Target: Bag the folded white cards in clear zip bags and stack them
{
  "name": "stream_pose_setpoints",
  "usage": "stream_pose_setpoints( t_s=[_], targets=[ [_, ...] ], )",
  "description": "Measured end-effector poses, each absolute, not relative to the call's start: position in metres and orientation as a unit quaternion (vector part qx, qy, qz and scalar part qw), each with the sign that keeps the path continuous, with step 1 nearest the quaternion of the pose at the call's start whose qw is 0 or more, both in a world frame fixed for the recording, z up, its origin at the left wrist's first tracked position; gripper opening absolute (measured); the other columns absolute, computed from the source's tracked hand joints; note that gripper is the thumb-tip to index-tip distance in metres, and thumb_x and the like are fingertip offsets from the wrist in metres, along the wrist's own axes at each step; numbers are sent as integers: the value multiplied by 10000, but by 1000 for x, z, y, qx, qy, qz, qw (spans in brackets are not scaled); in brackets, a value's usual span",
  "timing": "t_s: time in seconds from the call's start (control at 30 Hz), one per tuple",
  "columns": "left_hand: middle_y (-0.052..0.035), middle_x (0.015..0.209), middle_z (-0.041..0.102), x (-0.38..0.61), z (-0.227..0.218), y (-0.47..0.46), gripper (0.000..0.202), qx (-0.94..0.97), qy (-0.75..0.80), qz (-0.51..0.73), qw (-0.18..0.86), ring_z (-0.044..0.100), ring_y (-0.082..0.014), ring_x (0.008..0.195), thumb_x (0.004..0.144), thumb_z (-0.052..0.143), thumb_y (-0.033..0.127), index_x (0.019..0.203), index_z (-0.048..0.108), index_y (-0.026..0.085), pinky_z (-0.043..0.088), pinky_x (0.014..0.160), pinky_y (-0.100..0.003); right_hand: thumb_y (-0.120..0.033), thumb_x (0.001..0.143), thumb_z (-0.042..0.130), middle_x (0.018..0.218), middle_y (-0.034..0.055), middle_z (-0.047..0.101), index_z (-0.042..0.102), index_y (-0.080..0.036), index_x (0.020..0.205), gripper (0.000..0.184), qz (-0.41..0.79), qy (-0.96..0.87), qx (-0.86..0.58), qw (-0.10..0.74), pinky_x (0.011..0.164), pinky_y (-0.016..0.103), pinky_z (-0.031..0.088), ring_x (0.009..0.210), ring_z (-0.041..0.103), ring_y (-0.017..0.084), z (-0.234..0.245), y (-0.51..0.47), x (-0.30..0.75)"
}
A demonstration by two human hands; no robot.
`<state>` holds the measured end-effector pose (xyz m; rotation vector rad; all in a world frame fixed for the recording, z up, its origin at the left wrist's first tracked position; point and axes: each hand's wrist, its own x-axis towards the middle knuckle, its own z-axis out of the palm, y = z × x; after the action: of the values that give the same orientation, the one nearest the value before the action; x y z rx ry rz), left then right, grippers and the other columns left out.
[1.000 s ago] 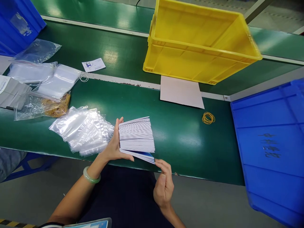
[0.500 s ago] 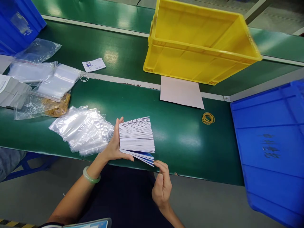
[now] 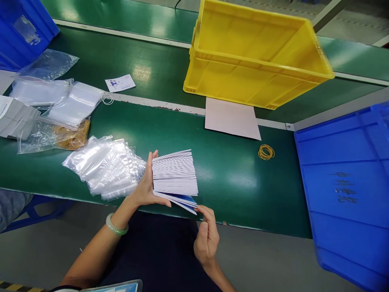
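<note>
My left hand (image 3: 146,186) grips a thick stack of white cards (image 3: 174,174) by its left end, holding it on edge above the near side of the green belt (image 3: 234,178). My right hand (image 3: 207,235) pinches the corner of the nearest cards at the stack's lower right, where a blue printed face shows. A green bangle sits on my left wrist. A fanned pile of clear zip bags (image 3: 106,166) lies just left of my left hand.
A yellow crate (image 3: 255,77) stands at the back, with a white sheet (image 3: 232,119) in front of it. Yellow rubber bands (image 3: 266,152) lie to the right. A blue bin (image 3: 346,186) is at the right. More bags, a bag of rubber bands (image 3: 71,138) and a small card (image 3: 120,83) lie on the left.
My right hand's fingers have shifted slightly up along the stack's lower right corner. The left hand and the stack have stayed put.
</note>
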<state>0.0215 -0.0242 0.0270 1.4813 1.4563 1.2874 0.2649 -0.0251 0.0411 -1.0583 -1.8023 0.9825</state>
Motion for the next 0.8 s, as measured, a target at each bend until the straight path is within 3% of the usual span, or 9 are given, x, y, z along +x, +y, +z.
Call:
stream_pose_setpoints(
  t_s=[0.3, 0.6, 0.8],
  targets=[
    [-208, 1628, -89, 21, 27, -24, 1473, 569, 556, 501, 341, -12, -475, 1485, 536, 826, 687, 1521, -215, 344, 114, 1149, -699, -312, 1049, 320, 1178, 103, 548, 554, -241, 1347, 385, 371, -724, -426, 395, 896, 449, 476, 1098, 554, 252, 45, -7, 259],
    [-216, 1628, -86, 21, 28, -24, 1497, 570, 558, 496, 343, -11, -466, 1489, 524, 846, 666, 1521, -220, 334, 111, 1153, -692, -329, 1043, 334, 1122, 99, 614, 616, -228, 1195, 336, 384, -714, -419, 409, 867, 448, 501, 1057, 603, 259, 47, -10, 257],
    [-207, 1629, -86, 22, 28, -24, 1492, 571, 555, 499, 340, -20, -464, 1489, 523, 841, 675, 1522, -216, 337, 111, 1157, -689, -317, 1053, 321, 1056, 78, 632, 504, -231, 1382, 387, 407, -698, -425, 408, 859, 423, 510, 996, 623, 231, 47, -7, 252]
  ],
)
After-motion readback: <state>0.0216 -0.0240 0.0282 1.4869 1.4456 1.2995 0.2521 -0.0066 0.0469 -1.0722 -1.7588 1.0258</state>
